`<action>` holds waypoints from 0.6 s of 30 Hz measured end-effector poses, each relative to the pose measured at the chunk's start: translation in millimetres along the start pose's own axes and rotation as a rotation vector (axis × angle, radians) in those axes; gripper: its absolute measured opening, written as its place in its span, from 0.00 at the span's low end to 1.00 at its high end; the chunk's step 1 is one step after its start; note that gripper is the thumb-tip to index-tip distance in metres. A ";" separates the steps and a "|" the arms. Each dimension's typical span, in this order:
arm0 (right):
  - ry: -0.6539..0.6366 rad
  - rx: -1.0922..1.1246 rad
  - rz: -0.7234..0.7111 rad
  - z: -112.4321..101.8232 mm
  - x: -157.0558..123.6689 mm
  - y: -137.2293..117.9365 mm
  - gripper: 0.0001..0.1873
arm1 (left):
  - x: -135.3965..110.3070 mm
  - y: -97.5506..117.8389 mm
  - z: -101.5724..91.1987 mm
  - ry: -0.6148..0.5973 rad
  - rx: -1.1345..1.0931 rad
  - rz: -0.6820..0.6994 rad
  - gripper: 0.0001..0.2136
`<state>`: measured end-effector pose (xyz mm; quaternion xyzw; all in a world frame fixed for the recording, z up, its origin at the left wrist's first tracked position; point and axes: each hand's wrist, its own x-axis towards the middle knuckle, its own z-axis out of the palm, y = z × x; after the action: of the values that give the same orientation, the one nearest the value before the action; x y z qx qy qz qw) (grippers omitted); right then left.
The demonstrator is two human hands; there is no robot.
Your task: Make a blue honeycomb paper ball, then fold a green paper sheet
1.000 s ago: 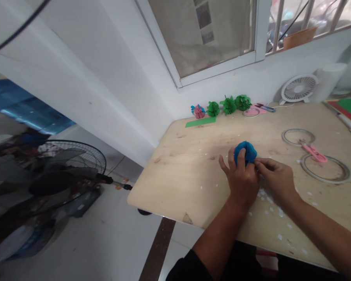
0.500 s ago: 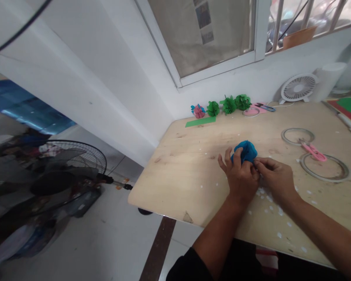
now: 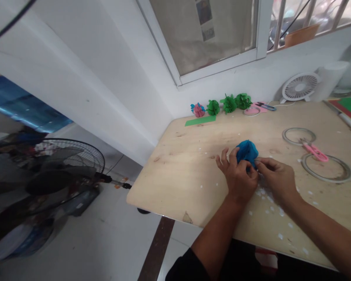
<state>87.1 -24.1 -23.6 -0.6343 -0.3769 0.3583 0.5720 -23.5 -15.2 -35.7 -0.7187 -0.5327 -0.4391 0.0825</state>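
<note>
A blue folded-paper ball [image 3: 247, 151] sits on the wooden table [image 3: 187, 171] just beyond both of my hands. My left hand [image 3: 238, 175] grips its near left side, thumb and forefinger on the paper, the other fingers raised. My right hand [image 3: 276, 177] pinches the ball's lower right edge with closed fingertips. Small white paper scraps [image 3: 270, 208] lie scattered on the board under and around my wrists.
Three green paper balls [image 3: 228, 104] and a pink-and-blue one [image 3: 198, 110] line the wall beside a green paper strip [image 3: 200, 121]. Pink scissors [image 3: 315, 151] lie between two tape rings [image 3: 326, 168]. A small white fan [image 3: 298, 87] stands at the back right, a floor fan [image 3: 66, 168] at the left.
My left fingers shifted slightly on the blue ball, thumb sliding lower. The ball and my right hand have hardly moved.
</note>
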 end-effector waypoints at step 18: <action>-0.018 0.057 0.045 0.5 0.8 3.1 0.15 | 0.2 -1.9 -8.3 -0.005 -0.175 0.005 0.06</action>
<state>87.2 -23.3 -26.8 -0.6229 -0.3571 0.3874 0.5783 -29.5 -19.2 -31.2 -0.7255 -0.4908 -0.4821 0.0192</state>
